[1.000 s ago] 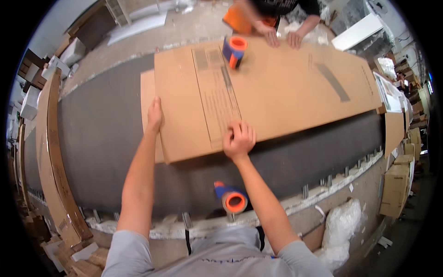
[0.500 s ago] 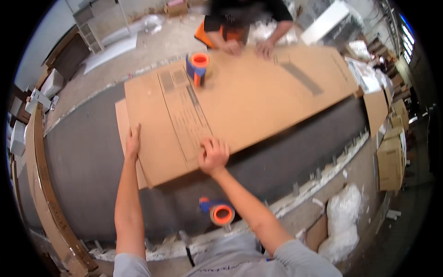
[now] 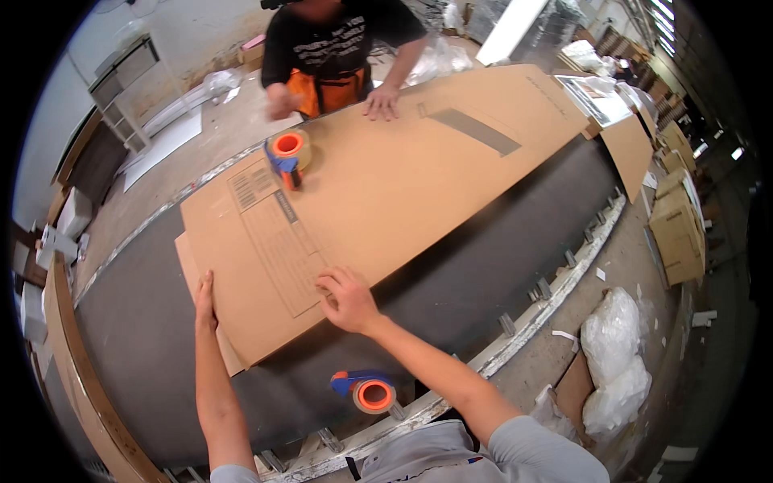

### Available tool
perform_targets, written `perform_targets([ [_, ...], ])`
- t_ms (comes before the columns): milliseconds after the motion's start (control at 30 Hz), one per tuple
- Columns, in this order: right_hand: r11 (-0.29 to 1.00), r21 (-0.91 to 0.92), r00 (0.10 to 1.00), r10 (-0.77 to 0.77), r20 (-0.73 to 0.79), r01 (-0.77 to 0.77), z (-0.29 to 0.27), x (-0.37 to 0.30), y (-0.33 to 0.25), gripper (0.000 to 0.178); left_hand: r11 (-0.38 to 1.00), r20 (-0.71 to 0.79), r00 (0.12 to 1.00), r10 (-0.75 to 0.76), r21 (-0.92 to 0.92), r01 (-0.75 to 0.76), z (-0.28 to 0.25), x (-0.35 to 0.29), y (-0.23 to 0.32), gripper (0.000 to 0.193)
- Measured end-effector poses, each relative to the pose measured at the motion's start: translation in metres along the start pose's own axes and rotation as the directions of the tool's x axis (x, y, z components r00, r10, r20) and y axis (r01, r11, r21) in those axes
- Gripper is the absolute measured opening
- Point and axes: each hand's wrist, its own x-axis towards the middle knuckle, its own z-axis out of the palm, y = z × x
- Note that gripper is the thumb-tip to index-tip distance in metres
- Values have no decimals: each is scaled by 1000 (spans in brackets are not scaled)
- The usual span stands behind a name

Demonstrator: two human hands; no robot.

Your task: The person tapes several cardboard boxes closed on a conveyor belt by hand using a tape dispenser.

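A large flat cardboard box (image 3: 386,209) lies across the dark conveyor belt, a paler cardboard edge (image 3: 183,253) showing under its left end. My left hand (image 3: 206,304) rests along that left end, fingers straight and palm against the edge. Curled fingers of my right hand (image 3: 349,301) press on the box top at its near edge, by the printed panel; whatever they may hold is hidden. A blue and orange tape dispenser (image 3: 288,163) with an orange-cored roll stands on the box's far side. Another tape dispenser (image 3: 373,393) lies on the belt close to my body.
Across the belt (image 3: 133,322), a co-worker (image 3: 334,48) in a black shirt has one hand on the box. A long cardboard piece (image 3: 88,378) crosses the belt at left. White plastic wrap (image 3: 616,362) and cardboard boxes (image 3: 675,225) sit at right.
The view has shifted, with the box appearing lower and further left. One of the co-worker's hands has left the box top and is raised near the tape dispenser. My hands keep their places on the box.
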Motion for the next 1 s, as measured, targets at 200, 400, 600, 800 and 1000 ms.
perform_targets([
  [200, 843, -474, 963, 183, -197, -257, -119, 12, 164, 54, 995, 78, 994, -82, -43, 85, -7, -4, 4, 65],
  [400, 858, -450, 968, 215, -126, -249, -117, 0, 188, 59, 874, -274, 962, -8, 465, 140, 10, -30, 19, 79],
  [600, 883, -367, 954, 298, -39, -291, -120, 8, 187, 62, 286, -637, 739, 220, 766, 575, 54, -81, -4, 69],
  [800, 983, -24, 942, 179, 286, -179, -141, 33, 148, 76, -315, -101, 614, 783, 786, 531, 61, -155, -29, 50],
  [1000, 830, 505, 907, 2, 421, -236, -250, 15, 293, 41, -29, 70, 864, 499, 998, -64, 469, -151, -80, 57],
])
